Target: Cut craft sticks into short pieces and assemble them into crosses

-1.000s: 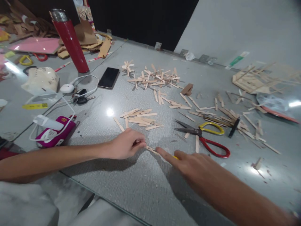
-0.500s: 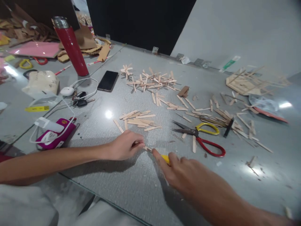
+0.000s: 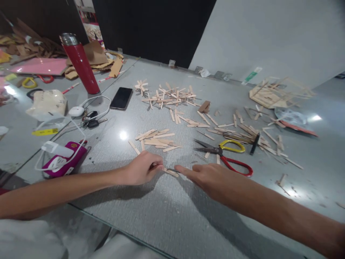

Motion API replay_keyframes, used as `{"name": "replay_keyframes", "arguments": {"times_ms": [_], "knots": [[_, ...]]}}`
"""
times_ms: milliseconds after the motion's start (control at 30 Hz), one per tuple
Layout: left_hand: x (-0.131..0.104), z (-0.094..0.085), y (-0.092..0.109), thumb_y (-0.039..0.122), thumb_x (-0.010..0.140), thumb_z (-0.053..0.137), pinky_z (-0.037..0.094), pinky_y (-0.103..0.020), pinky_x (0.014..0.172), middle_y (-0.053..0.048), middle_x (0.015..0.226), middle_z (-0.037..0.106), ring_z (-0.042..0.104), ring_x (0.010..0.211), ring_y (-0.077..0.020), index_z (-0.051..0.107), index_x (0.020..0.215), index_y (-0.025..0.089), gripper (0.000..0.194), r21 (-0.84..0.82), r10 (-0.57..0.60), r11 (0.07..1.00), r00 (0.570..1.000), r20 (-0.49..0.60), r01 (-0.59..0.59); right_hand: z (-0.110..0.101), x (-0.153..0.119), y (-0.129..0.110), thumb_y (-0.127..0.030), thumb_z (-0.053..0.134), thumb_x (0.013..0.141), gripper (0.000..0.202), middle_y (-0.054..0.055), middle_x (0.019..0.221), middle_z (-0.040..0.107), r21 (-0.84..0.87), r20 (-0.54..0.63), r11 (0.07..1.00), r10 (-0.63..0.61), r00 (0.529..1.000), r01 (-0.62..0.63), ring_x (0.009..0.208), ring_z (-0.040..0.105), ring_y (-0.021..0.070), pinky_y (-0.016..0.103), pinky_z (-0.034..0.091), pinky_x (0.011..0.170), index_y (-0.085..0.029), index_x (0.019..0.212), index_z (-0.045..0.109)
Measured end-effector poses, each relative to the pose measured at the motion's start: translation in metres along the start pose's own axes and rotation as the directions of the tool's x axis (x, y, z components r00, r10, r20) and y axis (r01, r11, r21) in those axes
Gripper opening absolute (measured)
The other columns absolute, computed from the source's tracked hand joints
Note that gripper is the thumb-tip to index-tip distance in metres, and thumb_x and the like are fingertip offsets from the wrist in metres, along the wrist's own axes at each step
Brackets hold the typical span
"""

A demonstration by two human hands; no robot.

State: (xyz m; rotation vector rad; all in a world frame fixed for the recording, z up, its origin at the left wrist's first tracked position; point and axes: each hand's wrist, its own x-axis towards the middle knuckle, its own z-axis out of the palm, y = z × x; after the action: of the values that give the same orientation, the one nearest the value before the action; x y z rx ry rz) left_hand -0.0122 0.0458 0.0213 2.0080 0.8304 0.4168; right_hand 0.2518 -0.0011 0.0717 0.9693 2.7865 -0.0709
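Note:
My left hand (image 3: 144,168) is closed, pinching one end of a wooden craft stick (image 3: 172,173) low over the table. A utility knife (image 3: 174,170) is gripped in my right hand (image 3: 212,180), forefinger stretched along it. Its dark blade lies against the stick close to my left fingertips, while its handle is hidden by the hand. Just beyond my hands lies a loose pile of craft sticks (image 3: 156,138). Scissors (image 3: 217,150) with one yellow and one red handle lie past my right hand, their blades apart.
Joined stick pieces (image 3: 175,95) lie farther back, beside a black phone (image 3: 122,98). A red bottle (image 3: 82,64), keys (image 3: 93,123) and a purple box (image 3: 70,158) with a white cable are on the left. A stick frame (image 3: 266,95) stands at the right rear.
My right hand has turned flatter, and the yellow knife handle seen before is now hidden. More of the stick and the dark blade shows. The view has shifted slightly.

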Motion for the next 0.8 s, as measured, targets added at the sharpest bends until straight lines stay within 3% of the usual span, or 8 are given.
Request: {"name": "replay_keyframes", "arguments": {"times_ms": [167, 267, 300, 333, 433, 567, 700, 800], "knots": [[0.000, 0.000, 0.000, 0.026, 0.096, 0.051, 0.025, -0.026, 0.059, 0.007, 0.060, 0.034, 0.031, 0.058, -0.0110, 0.042, 0.067, 0.020, 0.031, -0.012, -0.019, 1.000, 1.000, -0.005, 0.019, -0.044, 0.027, -0.034, 0.001, 0.076, 0.071, 0.035, -0.001, 0.066, 0.068, -0.034, 0.044, 0.997, 0.075, 0.996, -0.074, 0.054, 0.063, 0.0163, 0.029, 0.035, 0.052, -0.018, 0.101, 0.077], [-0.001, -0.004, 0.001, 0.023, 0.094, 0.051, 0.027, -0.024, 0.056, 0.008, 0.057, 0.033, 0.033, 0.055, -0.0101, 0.039, 0.066, 0.021, 0.030, -0.033, -0.034, 0.999, 0.999, 0.037, 0.035, -0.063, 0.039, -0.042, -0.007, 0.099, 0.036, 0.055, 0.004, 0.081, 0.075, -0.024, 0.250, 1.000, -0.008, 0.968, 0.014, 0.066, 0.070, 0.0223, 0.030, 0.044, 0.056, -0.018, 0.085, 0.076], [-0.001, -0.006, 0.001, 0.022, 0.094, 0.050, 0.029, -0.023, 0.055, 0.007, 0.057, 0.037, 0.037, 0.052, -0.0097, 0.040, 0.067, 0.021, 0.029, -0.056, -0.040, 0.997, 0.997, 0.069, 0.044, -0.066, 0.040, -0.042, -0.008, 0.100, 0.032, 0.062, 0.005, 0.086, 0.076, -0.025, 0.281, 1.000, -0.003, 0.960, 0.010, 0.069, 0.071, 0.0237, 0.031, 0.046, 0.058, -0.018, 0.088, 0.077], [-0.001, -0.008, 0.001, 0.022, 0.095, 0.048, 0.033, -0.022, 0.053, 0.007, 0.058, 0.041, 0.042, 0.050, -0.0096, 0.042, 0.070, 0.021, 0.026, -0.086, -0.047, 0.995, 0.993, 0.109, 0.056, -0.067, 0.040, -0.042, -0.008, 0.099, 0.039, 0.058, 0.004, 0.084, 0.076, -0.020, 0.285, 1.000, 0.025, 0.958, -0.020, 0.066, 0.071, 0.0226, 0.030, 0.045, 0.056, -0.018, 0.092, 0.077], [0.000, -0.014, 0.004, 0.023, 0.100, 0.043, 0.042, -0.021, 0.051, 0.003, 0.063, 0.055, 0.057, 0.049, -0.0113, 0.050, 0.077, 0.020, 0.024, -0.179, -0.076, 0.977, 0.974, 0.212, 0.115, -0.052, 0.032, -0.036, 0.001, 0.076, 0.070, 0.050, 0.002, 0.072, 0.074, -0.012, 0.171, 0.988, 0.152, 0.974, -0.152, 0.059, 0.069, 0.0195, 0.028, 0.038, 0.051, -0.017, 0.116, 0.075], [0.002, -0.014, 0.008, 0.025, 0.102, 0.047, 0.044, -0.020, 0.049, 0.002, 0.061, 0.059, 0.061, 0.049, -0.0117, 0.053, 0.075, 0.019, 0.029, -0.224, -0.178, 0.948, 0.959, 0.219, 0.227, -0.008, 0.004, -0.018, 0.011, 0.053, 0.073, 0.081, 0.002, 0.078, 0.073, -0.025, 0.026, 0.997, 0.078, 0.997, -0.077, 0.058, 0.070, 0.0186, 0.028, 0.038, 0.050, -0.014, 0.150, 0.055], [0.002, -0.010, 0.008, 0.021, 0.102, 0.048, 0.040, -0.019, 0.048, 0.003, 0.055, 0.057, 0.058, 0.045, -0.0105, 0.052, 0.074, 0.019, 0.028, -0.187, -0.190, 0.956, 0.964, 0.189, 0.225, 0.034, -0.015, 0.009, 0.010, 0.045, 0.085, 0.082, 0.001, 0.086, 0.071, 0.034, -0.195, 0.997, -0.065, 0.979, 0.073, 0.063, 0.070, 0.0166, 0.026, 0.046, 0.056, -0.018, 0.161, 0.036], [0.001, -0.008, 0.006, 0.020, 0.102, 0.047, 0.040, -0.019, 0.048, 0.004, 0.052, 0.055, 0.056, 0.043, -0.0104, 0.053, 0.074, 0.019, 0.028, -0.180, -0.178, 0.962, 0.971, 0.161, 0.206, 0.048, -0.015, 0.023, 0.008, 0.044, 0.090, 0.080, 0.003, 0.088, 0.071, 0.023, -0.203, 0.994, -0.102, 0.974, 0.109, 0.065, 0.070, 0.0180, 0.027, 0.046, 0.056, -0.017, 0.164, 0.029]]}}
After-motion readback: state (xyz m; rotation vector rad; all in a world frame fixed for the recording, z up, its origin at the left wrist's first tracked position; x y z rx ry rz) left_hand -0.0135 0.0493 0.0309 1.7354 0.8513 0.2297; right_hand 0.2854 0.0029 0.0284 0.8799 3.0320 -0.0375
